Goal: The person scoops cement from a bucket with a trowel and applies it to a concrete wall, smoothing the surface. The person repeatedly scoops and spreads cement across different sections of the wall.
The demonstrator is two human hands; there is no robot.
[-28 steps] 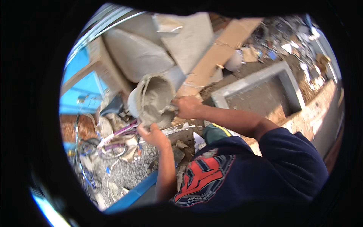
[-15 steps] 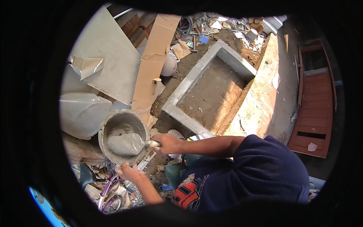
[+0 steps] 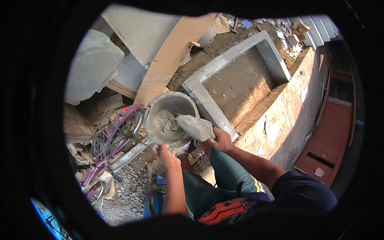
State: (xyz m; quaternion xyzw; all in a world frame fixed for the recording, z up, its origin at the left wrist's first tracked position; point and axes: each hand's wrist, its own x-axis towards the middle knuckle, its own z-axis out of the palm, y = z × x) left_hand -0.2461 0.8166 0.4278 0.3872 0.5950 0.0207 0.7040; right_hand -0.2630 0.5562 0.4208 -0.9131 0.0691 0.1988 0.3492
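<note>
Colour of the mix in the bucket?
The mix is grey; best seen in the head view.

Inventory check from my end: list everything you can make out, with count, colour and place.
Bucket: 1, mortar-grey, centre.
Mortar: one batch, grey, in the bucket.
Mortar-coated trowel: 1, grey, over the bucket's right rim.
Concrete border: 1, grey, right of bucket.
Sunlit ledge: 1, tan, beyond the border.
Panelled door: 1, reddish-brown, far right.
Cardboard strip: 1, brown, above bucket.
Flat panel: 1, grey, top left.
Plastic sheet: 1, whitish, upper left.
Bicycle: at least 1, purple, left of bucket.
Gravel: uncountable, grey, lower left.
Shorts: 1 pair, green, lower centre.
T-shirt: 1, dark blue, lower right.
Left grip: 1, bare, at bucket's near rim.
Right grip: 1, bare, holding the trowel.
</note>
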